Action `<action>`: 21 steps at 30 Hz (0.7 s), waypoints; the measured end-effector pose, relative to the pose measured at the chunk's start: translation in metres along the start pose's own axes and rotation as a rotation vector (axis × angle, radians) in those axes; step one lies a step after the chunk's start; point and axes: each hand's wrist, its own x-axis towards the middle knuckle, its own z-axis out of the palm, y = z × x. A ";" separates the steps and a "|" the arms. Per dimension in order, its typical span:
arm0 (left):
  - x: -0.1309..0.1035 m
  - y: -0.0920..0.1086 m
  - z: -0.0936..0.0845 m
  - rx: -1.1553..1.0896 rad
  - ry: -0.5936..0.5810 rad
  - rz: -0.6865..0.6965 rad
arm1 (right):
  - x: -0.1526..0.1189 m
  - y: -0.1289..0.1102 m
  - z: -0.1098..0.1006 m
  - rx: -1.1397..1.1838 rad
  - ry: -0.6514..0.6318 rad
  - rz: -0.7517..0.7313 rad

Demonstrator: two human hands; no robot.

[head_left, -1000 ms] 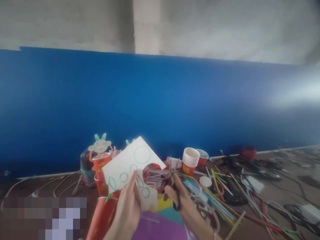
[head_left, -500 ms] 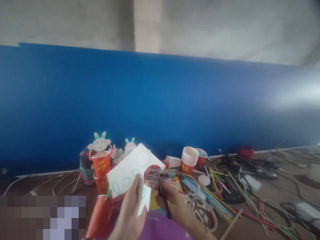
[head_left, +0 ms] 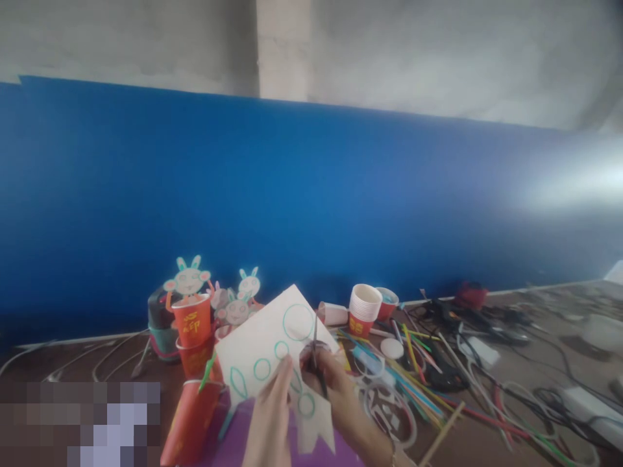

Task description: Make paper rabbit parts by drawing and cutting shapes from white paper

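Note:
My left hand [head_left: 274, 405] grips a sheet of white paper [head_left: 267, 331] with green outlines of circles and leaf shapes drawn on it. Notches show along the sheet's lower edge. In my right hand [head_left: 348, 399] is a pair of dark scissors [head_left: 315, 340], their blades pointing up at the sheet's right part, close to the large circle. I cannot tell whether the blades are open. Left of the sheet, a paper rabbit figure [head_left: 188, 280] stands in a red paper cup [head_left: 192, 319]. A tipped red cup [head_left: 191, 421] lies nearer to me.
More rabbit cut-outs [head_left: 237, 310] stand behind the sheet. A stack of paper cups [head_left: 364, 308] is at the back, beside a cup lying on its side [head_left: 333, 314]. Coloured sticks [head_left: 423, 389], a tape roll [head_left: 389, 415] and black cables [head_left: 452, 314] spread across the right.
The paper has swung flatter, so its folded lower part hangs open below my left hand. The scissors have come up against the sheet's right side. The view has shifted slightly.

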 end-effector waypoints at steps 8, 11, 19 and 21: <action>0.001 -0.003 0.004 0.032 -0.043 -0.057 | -0.002 -0.004 0.002 0.083 0.003 0.027; 0.002 -0.004 0.002 0.029 -0.044 -0.065 | -0.002 -0.001 0.003 0.066 0.044 0.040; 0.003 -0.008 -0.001 0.025 -0.046 -0.102 | -0.004 0.008 0.006 0.147 0.066 0.029; 0.001 -0.007 0.000 0.014 -0.044 -0.121 | -0.004 0.006 0.006 0.120 0.085 0.006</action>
